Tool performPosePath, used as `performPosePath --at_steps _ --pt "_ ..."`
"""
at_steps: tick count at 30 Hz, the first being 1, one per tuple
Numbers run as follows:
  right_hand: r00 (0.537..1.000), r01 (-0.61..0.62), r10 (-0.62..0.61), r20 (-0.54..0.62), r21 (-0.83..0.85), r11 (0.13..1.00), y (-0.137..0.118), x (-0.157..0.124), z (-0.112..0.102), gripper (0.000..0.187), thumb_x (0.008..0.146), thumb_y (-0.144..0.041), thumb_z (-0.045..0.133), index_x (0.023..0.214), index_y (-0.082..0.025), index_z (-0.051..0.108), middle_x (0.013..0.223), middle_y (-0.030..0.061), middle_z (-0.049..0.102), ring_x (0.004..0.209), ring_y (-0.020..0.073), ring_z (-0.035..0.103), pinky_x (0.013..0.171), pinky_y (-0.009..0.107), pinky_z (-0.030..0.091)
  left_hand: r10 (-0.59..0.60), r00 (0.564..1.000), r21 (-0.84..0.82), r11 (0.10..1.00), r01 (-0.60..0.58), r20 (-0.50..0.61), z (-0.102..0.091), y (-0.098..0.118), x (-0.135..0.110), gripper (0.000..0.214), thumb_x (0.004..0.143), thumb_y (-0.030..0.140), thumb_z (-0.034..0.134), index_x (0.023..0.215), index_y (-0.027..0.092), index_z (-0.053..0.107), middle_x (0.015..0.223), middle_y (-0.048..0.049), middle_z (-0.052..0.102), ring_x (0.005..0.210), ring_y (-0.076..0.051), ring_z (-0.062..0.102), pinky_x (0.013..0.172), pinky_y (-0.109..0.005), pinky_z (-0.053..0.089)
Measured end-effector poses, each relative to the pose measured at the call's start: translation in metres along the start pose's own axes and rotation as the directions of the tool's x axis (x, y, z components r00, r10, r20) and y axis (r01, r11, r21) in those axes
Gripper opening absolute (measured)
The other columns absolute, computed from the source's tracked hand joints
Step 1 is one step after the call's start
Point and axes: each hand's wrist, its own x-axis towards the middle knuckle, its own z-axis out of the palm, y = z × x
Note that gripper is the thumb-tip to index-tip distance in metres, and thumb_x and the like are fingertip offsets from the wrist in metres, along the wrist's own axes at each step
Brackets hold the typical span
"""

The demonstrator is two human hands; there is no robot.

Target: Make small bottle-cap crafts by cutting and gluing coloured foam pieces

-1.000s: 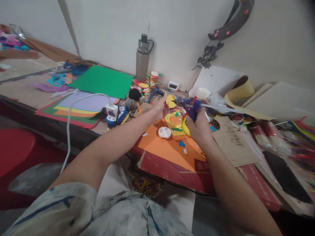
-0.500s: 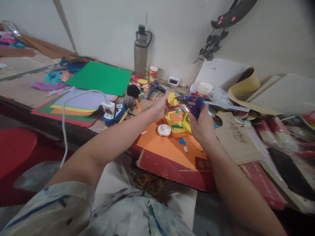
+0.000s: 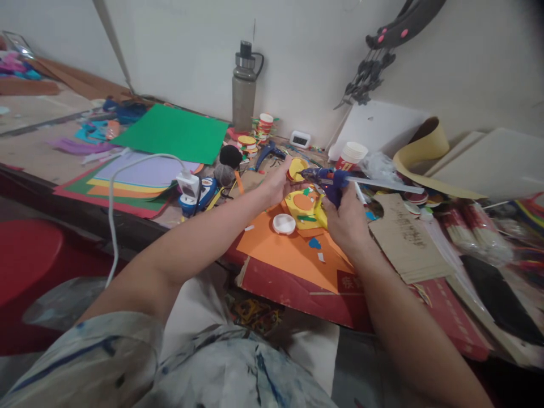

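Note:
Between the fingers of my left hand (image 3: pixel 278 184) is a small round yellow cup-like piece (image 3: pixel 297 169), its open side turned toward me. My right hand (image 3: pixel 348 218) is wrapped round the handle of a blue hot glue gun (image 3: pixel 329 180). A long clear glue stick (image 3: pixel 386 184) juts out of its back. The gun's nozzle is at the yellow piece; whether it touches cannot be made out. Below my hands lie a yellow craft sheet (image 3: pixel 304 211) with an orange disc and green bits, a white round dish (image 3: pixel 284 224) and an orange sheet (image 3: pixel 293 258).
Coloured sheets (image 3: pixel 170 136) lie on the left near a blue power strip (image 3: pixel 198 195) with a white cable. A grey bottle (image 3: pixel 243 90), a white clock (image 3: pixel 300 139) and paper cups (image 3: pixel 352 156) stand behind. A cardboard piece (image 3: pixel 410 238) and a black case (image 3: pixel 501 297) lie right.
The glue gun has shifted slightly left, so its nozzle reaches further over the yellow piece. My left hand stays nearly still with the piece in it.

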Motion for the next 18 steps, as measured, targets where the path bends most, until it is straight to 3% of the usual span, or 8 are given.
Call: performPosePath --at_steps 6,13,18 --pt "1.000 -0.031 0.031 0.001 -0.029 0.999 -0.0033 0.0007 -0.0020 0.048 0.093 -0.033 0.056 0.139 -0.019 0.054 0.123 0.0232 0.074 0.113 0.0436 0.073 0.099 0.066 0.057 -0.079 0.996 0.051 0.996 0.077 0.042 -0.0003 -0.0061 -0.0014 0.055 0.113 0.055 0.041 0.132 0.015 0.074 0.096 -0.0122 0.084 0.091 -0.019 0.082 0.090 -0.030 0.066" --pt "0.999 -0.031 0.031 0.010 -0.008 0.999 -0.0051 -0.0023 -0.0001 0.043 0.091 -0.035 0.057 0.131 -0.019 0.056 0.118 0.0236 0.075 0.109 0.0444 0.074 0.095 0.065 0.058 -0.003 0.999 -0.015 1.000 0.002 -0.032 0.0036 0.0018 -0.0026 0.049 0.113 0.051 0.045 0.133 0.015 0.073 0.106 -0.0123 0.085 0.095 -0.018 0.081 0.099 -0.032 0.064" --pt "0.999 -0.040 0.040 0.025 -0.002 0.999 -0.0082 -0.0012 0.0001 0.044 0.091 -0.037 0.056 0.131 -0.017 0.055 0.119 0.0249 0.075 0.109 0.0457 0.074 0.096 0.067 0.057 -0.049 0.999 0.020 0.999 0.049 0.013 0.0057 -0.0030 -0.0087 0.050 0.114 0.051 0.042 0.130 0.016 0.074 0.107 -0.0122 0.085 0.096 -0.019 0.082 0.096 -0.033 0.065"
